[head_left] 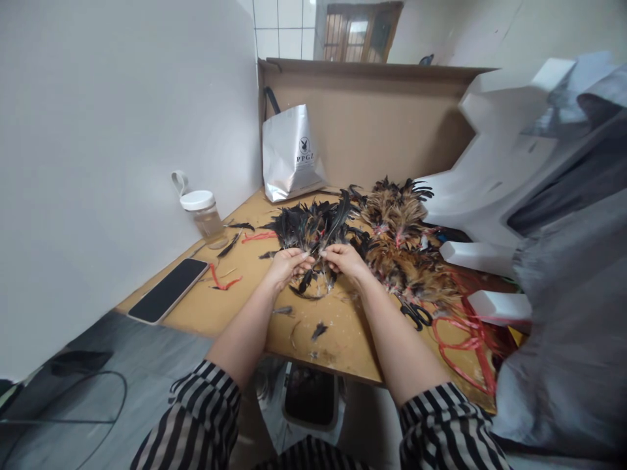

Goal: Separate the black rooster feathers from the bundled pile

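Note:
Both hands meet over the table's middle, at the near edge of a pile of dark feathers (pixel 300 225). My right hand (pixel 345 260) pinches the lower end of a long black feather (pixel 339 219) that stands up and curves to the right. Just left of it, my left hand (pixel 292 266) is closed, thumb against fingers, on a feather whose shape is partly hidden by the fingertips. Below the hands lie loose curled black feathers (pixel 306 282). To the right are bundles of brown feathers (pixel 392 212) bound with red string.
A phone (pixel 169 290) and a white-lidded jar (pixel 208 222) are at the left. Behind stands a silver bag (pixel 291 153) against a cardboard panel (pixel 386 124). Scissors (pixel 416 315), red plastic string (pixel 470 343) and a white plastic chair (pixel 494 143) are at the right.

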